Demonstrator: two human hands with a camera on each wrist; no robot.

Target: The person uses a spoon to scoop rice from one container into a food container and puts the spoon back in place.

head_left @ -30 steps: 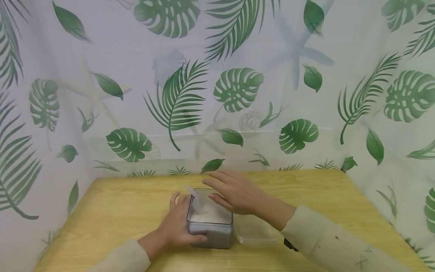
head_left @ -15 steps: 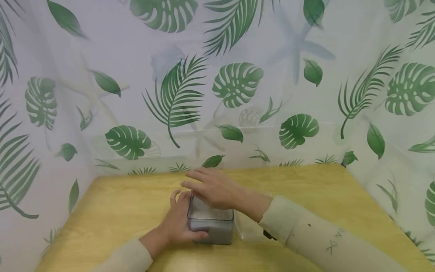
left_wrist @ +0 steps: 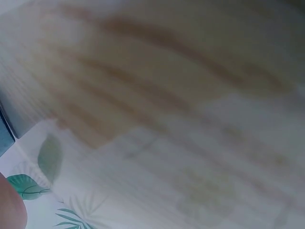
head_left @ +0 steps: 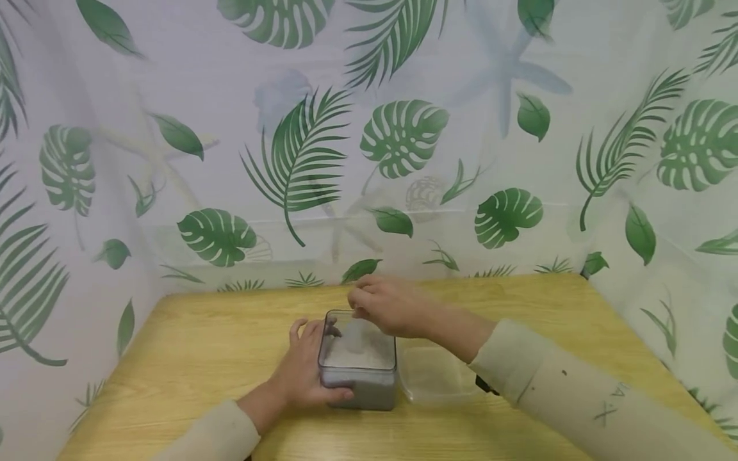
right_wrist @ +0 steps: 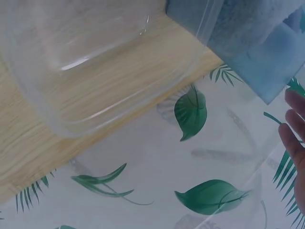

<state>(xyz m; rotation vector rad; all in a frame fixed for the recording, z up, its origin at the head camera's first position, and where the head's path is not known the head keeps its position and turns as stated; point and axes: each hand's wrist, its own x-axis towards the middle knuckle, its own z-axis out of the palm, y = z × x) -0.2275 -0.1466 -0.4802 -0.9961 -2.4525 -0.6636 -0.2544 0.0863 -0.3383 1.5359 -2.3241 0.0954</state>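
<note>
In my head view, a pale backdrop point(head_left: 450, 141) printed with green leaves point(head_left: 403, 137) fills the top of the frame and runs down both sides. I see a bluish printed starfish point(head_left: 506, 67) at upper right and a faint cream starfish point(head_left: 152, 150) at left. A yellow wood-grain bench point(head_left: 230, 346) spans the lower part, under soft light.

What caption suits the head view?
Left hand grips a box of white powder; right hand holds a scoop.
</note>
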